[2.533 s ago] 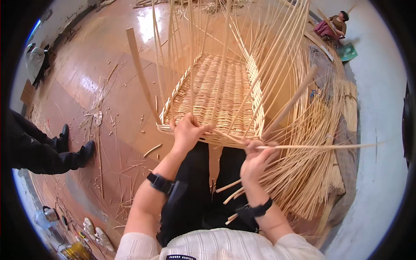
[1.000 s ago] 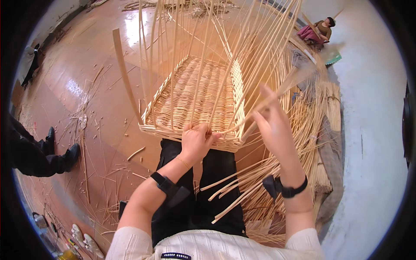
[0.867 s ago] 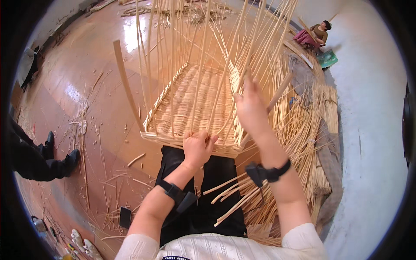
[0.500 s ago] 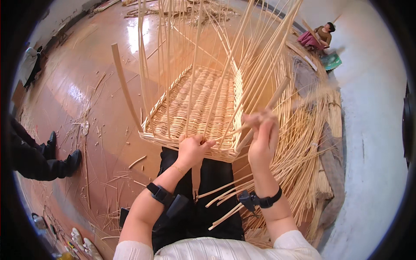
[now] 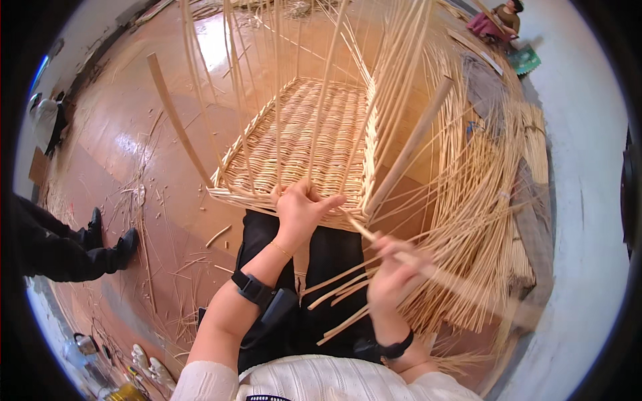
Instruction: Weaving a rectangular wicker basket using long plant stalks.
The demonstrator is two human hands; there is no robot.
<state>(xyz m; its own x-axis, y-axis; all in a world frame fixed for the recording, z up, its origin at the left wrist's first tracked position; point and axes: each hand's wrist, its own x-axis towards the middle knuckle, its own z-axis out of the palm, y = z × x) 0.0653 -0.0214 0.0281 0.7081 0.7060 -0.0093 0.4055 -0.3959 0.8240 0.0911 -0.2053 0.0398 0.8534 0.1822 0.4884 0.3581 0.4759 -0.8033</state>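
Observation:
A partly woven wicker basket (image 5: pixel 304 134) rests over my knees, its flat base and low braided sides done in pale rods. Tall upright stakes rise all round it, with thick corner posts (image 5: pixel 177 123) standing up. My left hand (image 5: pixel 301 210) is closed on the near edge, the thumb stretched right along the weave. Off the near right corner, my right hand (image 5: pixel 398 274) grips a pale wicker rod (image 5: pixel 360 228) that runs from the weave by my left thumb. The rod's far length trails right, blurred by motion.
Right of the basket lies a big heap of loose wicker rods (image 5: pixel 468 247), beside the white wall (image 5: pixel 588 267). A person's dark-clad legs (image 5: pixel 73 244) stand at left. Another person (image 5: pixel 498 23) sits at far right. Rod scraps litter the floor.
My right hand has swung down and toward me from beside the right corner post, pulling the rod outward. My left hand stays at the near edge, and the basket appears slightly higher.

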